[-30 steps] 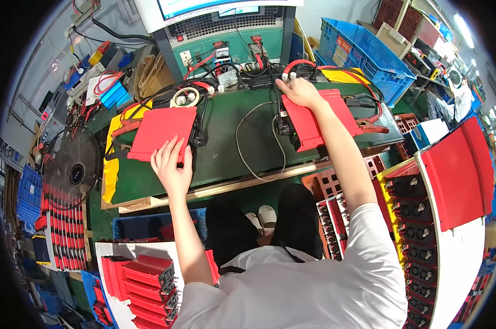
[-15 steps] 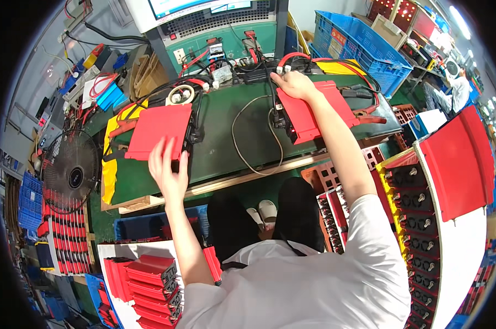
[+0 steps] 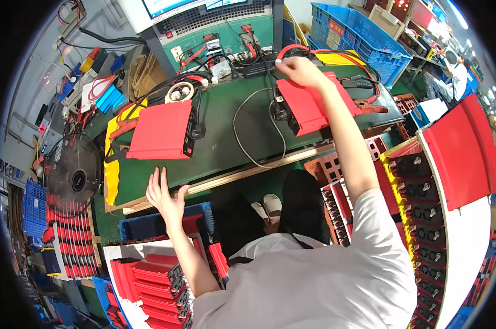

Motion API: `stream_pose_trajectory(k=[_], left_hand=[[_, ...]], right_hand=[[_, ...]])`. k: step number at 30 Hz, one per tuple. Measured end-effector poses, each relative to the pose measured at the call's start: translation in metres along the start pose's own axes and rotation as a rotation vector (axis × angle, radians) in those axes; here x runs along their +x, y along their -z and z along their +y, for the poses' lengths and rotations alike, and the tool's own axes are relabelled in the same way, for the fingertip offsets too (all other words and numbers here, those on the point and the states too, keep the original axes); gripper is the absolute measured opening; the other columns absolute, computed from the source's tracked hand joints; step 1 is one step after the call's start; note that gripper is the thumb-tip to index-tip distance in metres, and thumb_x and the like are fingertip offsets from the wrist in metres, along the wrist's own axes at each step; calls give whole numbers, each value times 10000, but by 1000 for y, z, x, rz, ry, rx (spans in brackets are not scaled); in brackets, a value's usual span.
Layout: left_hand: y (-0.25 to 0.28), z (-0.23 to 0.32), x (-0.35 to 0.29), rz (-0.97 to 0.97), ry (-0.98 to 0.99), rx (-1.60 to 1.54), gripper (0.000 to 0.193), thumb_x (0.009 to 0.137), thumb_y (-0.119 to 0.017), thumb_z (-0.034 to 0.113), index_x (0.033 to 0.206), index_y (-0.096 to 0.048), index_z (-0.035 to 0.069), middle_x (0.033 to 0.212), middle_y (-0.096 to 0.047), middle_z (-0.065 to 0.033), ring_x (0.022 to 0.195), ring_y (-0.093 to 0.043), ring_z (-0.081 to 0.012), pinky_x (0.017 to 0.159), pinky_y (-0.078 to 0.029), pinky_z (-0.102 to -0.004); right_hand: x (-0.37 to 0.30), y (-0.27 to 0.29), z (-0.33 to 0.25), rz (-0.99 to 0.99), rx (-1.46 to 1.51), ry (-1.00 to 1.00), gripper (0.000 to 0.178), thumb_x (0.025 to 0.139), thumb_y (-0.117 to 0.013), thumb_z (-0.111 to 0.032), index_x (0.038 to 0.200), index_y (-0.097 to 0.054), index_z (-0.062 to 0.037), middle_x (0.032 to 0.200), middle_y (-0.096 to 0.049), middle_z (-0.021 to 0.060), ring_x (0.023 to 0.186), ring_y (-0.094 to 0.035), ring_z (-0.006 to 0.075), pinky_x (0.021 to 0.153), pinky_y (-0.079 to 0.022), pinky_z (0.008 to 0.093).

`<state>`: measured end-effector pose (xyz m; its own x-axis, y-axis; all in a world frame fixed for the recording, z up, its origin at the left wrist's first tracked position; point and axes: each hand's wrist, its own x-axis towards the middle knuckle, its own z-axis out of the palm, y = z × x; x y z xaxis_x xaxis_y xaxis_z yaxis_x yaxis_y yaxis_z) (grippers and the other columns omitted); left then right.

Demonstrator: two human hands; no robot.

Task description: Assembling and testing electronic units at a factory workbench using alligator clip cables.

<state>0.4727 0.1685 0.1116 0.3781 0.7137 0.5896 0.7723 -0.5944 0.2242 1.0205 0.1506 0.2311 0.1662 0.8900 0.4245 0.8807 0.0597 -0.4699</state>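
Observation:
Two flat red metal-cased units with black ends lie on the green bench: a left unit point(image 3: 163, 131) and a right unit point(image 3: 308, 107). Reaching over the right unit, my right hand point(image 3: 303, 72) has its fingers closed at the white connector point(image 3: 278, 61) on a thick red cable point(image 3: 293, 49); the fingers partly hide it. My left hand point(image 3: 167, 198) is open, fingers spread, at the bench's front edge below the left unit, holding nothing. Red clamps point(image 3: 373, 109) grip the right unit's outer end. A thin grey cable point(image 3: 238, 131) loops between the units.
A roll of tape point(image 3: 180, 92) and tangled cables lie along the bench's back, before a test cabinet point(image 3: 226, 41). Stacked red units point(image 3: 159, 279) stand at lower left, a row of black-ended units point(image 3: 423, 211) at right. A fan point(image 3: 75, 175) is left; a blue crate point(image 3: 357, 41) sits back right.
My left hand has come off the left unit, down toward the bench's front edge. My right hand has shifted slightly onto the white connector. The view has tilted a little.

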Motion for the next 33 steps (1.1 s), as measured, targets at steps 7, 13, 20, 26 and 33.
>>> stream_pose_trajectory(k=[7,13,20,26,33], left_hand=[[10,-2,-3,-28,-15,-14,829,786,-860,247,1526,-502,139,1594,-449,-111,1493,-369,-342,1223,-228,-542],[12,-4,-3,-17,-36,-24,803,803,-843,284,1520,-515,133,1583,-461,-124,1478,-382,-357,1213,-251,-536],[16,0,-2,-41,-1,-16,798,801,-843,215,1520,-508,127,1581,-456,-126,1488,-376,-354,1218,-243,-544],[29,10,-3,-96,13,-17,755,848,-824,302,1512,-512,124,1590,-434,-120,1494,-359,-357,1232,-234,-556],[27,94,25,59,-18,-559,258,952,-707,100,1204,-710,45,1223,-695,-131,1207,-616,-333,1088,-449,-432]], right_hand=[[-109,39,-63,72,44,18,307,1008,-667,-272,1061,-723,25,1045,-733,208,1013,-698,360,906,-535,413],[-180,43,-63,28,-108,-12,597,849,-828,-401,1316,-686,-57,1433,-628,157,1364,-558,336,1164,-390,473],[-191,17,-51,215,-305,103,433,842,-789,-191,1270,-747,-148,1414,-664,92,1383,-560,279,1170,-351,462],[-190,2,-47,283,-301,115,347,843,-792,-167,1190,-788,-182,1370,-695,86,1368,-576,273,1150,-356,442],[-171,-20,-69,369,-359,94,309,858,-808,-235,1165,-797,-205,1291,-732,115,1308,-622,310,1091,-407,440]])
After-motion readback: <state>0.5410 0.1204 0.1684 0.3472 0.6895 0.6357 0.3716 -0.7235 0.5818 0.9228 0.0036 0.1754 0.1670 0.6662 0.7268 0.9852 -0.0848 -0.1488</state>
